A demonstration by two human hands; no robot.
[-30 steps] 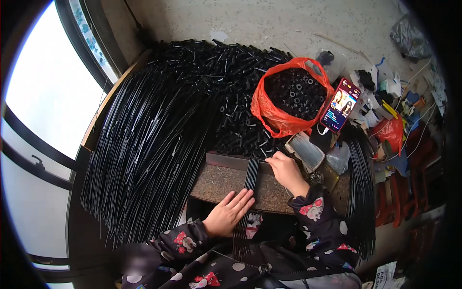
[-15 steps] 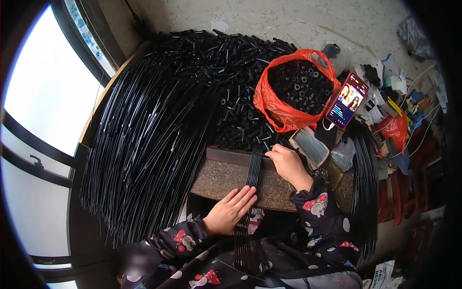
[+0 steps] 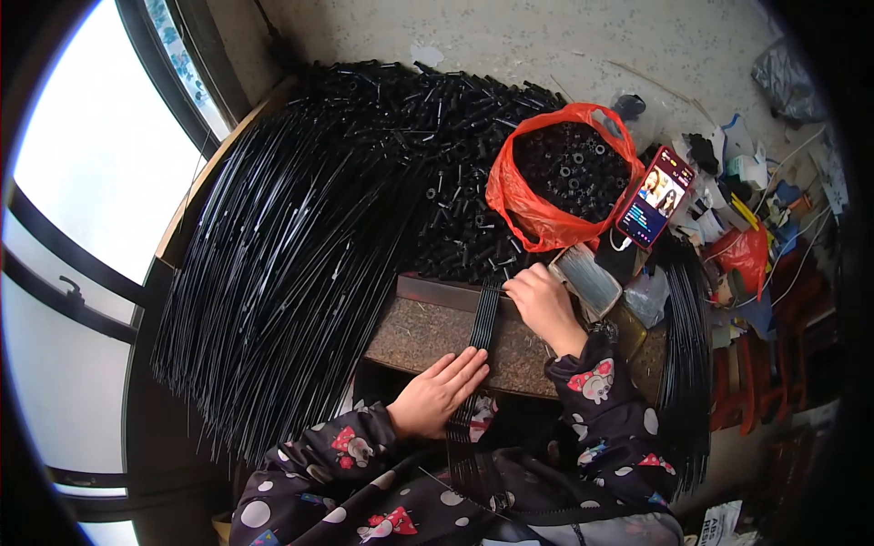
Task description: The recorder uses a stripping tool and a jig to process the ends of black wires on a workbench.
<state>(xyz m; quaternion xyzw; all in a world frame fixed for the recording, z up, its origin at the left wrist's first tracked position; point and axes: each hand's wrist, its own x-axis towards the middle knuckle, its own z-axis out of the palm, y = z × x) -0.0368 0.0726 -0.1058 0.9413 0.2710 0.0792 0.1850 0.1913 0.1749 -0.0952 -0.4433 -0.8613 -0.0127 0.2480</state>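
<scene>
A narrow row of thin black rods (image 3: 485, 314) lies side by side across the brown speckled work surface (image 3: 410, 329) and runs down over its front edge toward my lap. My left hand (image 3: 443, 391) rests flat on these rods near that edge, fingers stretched out. At their far ends, my right hand (image 3: 544, 308) is closed in a pinch; what its fingertips hold is too small and hidden to make out. Just beyond lies a heap of small black tubular parts (image 3: 455, 241). A low dark strip (image 3: 437, 289) borders the work surface before the heap.
A large sheaf of long black rods (image 3: 273, 273) covers the left side, and another bundle (image 3: 685, 364) hangs at the right. A red plastic bag (image 3: 523, 196) holds black rings. Beside it are a lit phone (image 3: 654, 198), a box of thin pins (image 3: 587, 280) and assorted clutter.
The whole view has shifted slightly. My left hand stays flat on the rods, and my right hand remains pinched at their far ends with hardly any movement.
</scene>
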